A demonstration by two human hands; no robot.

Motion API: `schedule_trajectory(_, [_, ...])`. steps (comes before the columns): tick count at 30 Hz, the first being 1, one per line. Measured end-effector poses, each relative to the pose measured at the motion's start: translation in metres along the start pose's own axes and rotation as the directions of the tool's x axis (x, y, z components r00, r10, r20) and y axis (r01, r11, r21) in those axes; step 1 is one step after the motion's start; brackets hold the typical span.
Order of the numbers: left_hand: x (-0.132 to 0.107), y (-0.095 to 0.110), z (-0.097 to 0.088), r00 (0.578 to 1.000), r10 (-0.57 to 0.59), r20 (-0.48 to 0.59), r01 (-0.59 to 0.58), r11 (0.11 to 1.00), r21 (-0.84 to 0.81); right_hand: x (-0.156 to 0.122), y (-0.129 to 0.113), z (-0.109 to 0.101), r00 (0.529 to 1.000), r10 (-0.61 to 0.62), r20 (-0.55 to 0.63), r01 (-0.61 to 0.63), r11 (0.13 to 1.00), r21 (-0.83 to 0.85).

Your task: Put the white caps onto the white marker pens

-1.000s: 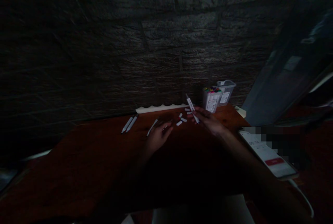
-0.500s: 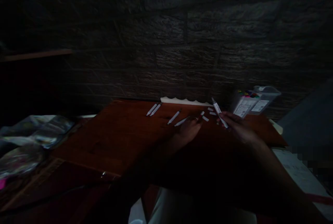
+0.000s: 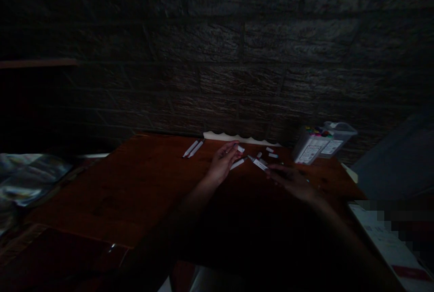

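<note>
A dark wall of rough blocks [image 3: 217, 75] fills the upper frame, and below it a reddish-brown wooden table [image 3: 142, 183] spreads across the dim middle. Just left of the tabletop's centre, the left hand [image 3: 219, 165] has thumb and fingers drawn nearly together, pinching a small cap [image 3: 240, 149]. The right hand [image 3: 293, 182], right of centre, has its fingers closed around the barrel of an uncapped marker [image 3: 260, 164]. That marker is slim and white with dark print along its side; its dark tip points up and left, near the cap but apart from it. The cap is short and whitish.

Two white markers [image 3: 195, 149] lie side by side left of centre, and a third marker [image 3: 238, 163] lies partly behind the left hand. At least three loose caps [image 3: 273, 155] are scattered at centre right. Two clear plastic containers [image 3: 310, 149] stand at right, the nearer packed with markers showing coloured ends. One phone [image 3: 386, 237] lies lower right.
</note>
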State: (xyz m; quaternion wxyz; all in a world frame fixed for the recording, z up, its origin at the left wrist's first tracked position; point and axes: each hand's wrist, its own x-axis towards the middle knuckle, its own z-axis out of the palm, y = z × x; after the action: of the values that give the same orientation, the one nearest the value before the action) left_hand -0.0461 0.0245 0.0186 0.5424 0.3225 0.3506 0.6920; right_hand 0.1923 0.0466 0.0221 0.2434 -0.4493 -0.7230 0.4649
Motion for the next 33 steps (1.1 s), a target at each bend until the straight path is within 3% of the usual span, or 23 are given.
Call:
schedule_trajectory(5, [-0.002, -0.011, 0.001, 0.997, 0.051, 0.065, -0.057, 0.994, 0.097, -0.001, 0.005, -0.002, 1.000, 0.004, 0.020, -0.004, 1.000, -0.026])
schedule_trajectory(11, [-0.001, -0.014, -0.002, 0.995, 0.096, 0.016, -0.097, 0.989, 0.113, 0.000, 0.010, -0.002, 1.000, 0.031, -0.003, -0.031, 0.999, -0.023])
schedule_trajectory(16, [-0.007, -0.015, -0.001, 0.979, 0.032, 0.203, -0.101, 0.935, 0.340, -0.002, 0.006, 0.001, 1.000, -0.006, -0.018, 0.004, 0.996, -0.088])
schedule_trajectory(19, [-0.009, -0.012, -0.005, 0.956, 0.032, 0.292, -0.194, 0.816, 0.544, -0.001, 0.004, 0.000, 1.000, 0.004, -0.026, -0.007, 0.992, -0.126])
schedule_trajectory(23, [-0.013, -0.005, -0.007, 0.904, -0.080, 0.419, -0.311, 0.551, 0.775, -0.004, 0.000, 0.001, 0.998, -0.070, -0.005, 0.068, 0.983, -0.168])
schedule_trajectory(27, [-0.018, -0.002, -0.001, 0.891, -0.167, 0.422, -0.330, 0.399, 0.856, -0.004, -0.003, 0.008, 0.998, -0.058, -0.025, 0.054, 0.990, -0.129])
schedule_trajectory(30, [-0.022, -0.003, 0.004, 0.881, -0.228, 0.414, -0.345, 0.287, 0.893, 0.001, -0.002, 0.017, 0.985, -0.051, -0.162, 0.056, 0.998, 0.028])
schedule_trajectory(33, [-0.025, -0.007, 0.006, 0.892, -0.201, 0.405, -0.382, 0.145, 0.913, 0.005, -0.001, 0.027, 0.952, -0.039, -0.304, 0.093, 0.982, 0.163])
